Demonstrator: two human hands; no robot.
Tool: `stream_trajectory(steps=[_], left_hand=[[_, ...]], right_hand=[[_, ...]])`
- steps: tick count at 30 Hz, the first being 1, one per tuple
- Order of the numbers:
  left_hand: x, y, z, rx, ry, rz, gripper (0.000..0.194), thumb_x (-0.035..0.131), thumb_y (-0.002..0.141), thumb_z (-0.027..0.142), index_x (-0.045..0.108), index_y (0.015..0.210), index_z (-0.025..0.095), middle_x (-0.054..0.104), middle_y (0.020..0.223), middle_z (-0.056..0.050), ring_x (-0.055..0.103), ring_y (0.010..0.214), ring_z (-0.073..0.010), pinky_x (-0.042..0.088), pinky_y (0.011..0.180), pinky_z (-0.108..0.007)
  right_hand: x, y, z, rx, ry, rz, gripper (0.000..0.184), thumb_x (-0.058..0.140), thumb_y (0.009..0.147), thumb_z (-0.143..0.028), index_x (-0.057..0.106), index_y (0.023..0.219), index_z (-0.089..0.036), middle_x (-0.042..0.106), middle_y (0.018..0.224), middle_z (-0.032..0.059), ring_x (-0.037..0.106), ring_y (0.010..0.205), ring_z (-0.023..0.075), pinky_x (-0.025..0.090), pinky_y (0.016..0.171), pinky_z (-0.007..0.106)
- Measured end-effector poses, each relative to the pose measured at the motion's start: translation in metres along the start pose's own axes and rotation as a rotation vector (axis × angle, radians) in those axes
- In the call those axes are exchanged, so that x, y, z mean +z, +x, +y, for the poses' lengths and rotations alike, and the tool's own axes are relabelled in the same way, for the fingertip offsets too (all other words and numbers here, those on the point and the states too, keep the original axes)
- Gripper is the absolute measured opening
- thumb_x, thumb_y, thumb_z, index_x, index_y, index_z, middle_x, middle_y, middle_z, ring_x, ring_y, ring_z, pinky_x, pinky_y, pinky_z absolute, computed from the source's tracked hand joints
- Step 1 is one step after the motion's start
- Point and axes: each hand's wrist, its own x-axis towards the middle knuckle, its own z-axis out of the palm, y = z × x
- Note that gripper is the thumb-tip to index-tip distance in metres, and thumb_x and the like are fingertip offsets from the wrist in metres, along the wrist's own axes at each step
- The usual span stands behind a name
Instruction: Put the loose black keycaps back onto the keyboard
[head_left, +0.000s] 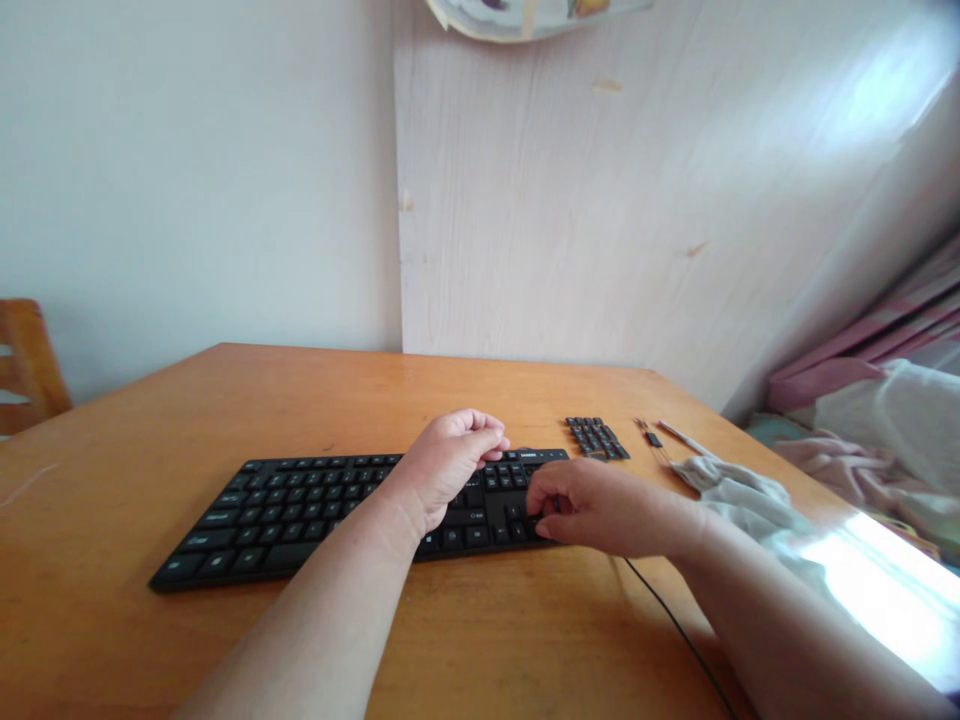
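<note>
A black keyboard (292, 510) lies flat on the wooden table, its right end partly covered by my hands. My left hand (450, 460) hovers over the keys right of the middle, thumb and fingers pinched together; anything between the fingertips is too small to make out. At the right end of the keyboard, my right hand (592, 505) is curled palm down with its thumb near the fingers. Its fingertips touch or nearly touch the key area, and what they grip is hidden. Behind it sits a block of loose black keycaps (596, 438) in rows.
Right of the keycaps lie a small wire tool with a black middle (653, 438), a slim pen-like stick (682, 438) and a crumpled grey cloth (750, 495). A black cable (675, 625) runs toward the front edge of the table (480, 640). A wooden chair (34, 360) stands left.
</note>
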Motion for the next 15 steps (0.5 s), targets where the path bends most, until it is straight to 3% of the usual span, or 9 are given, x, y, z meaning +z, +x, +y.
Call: stream_trajectory(steps=[15], left_hand=[[0.0014,-0.0010,0.0003,0.016,-0.005,0.007,0.021,0.064,0.078,0.033,0.065,0.089,0.015,0.072,0.088,-0.007,0.064,0.083,-0.0166,0.045,0.077,-0.030]], right_hand=[[0.0009,-0.0011,-0.0089,0.041,-0.135,0.013,0.009,0.062,0.078,-0.025,0.066,0.084,-0.021,0.066,0.077,-0.0014,0.052,0.067,0.0122,0.030,0.057,0.024]])
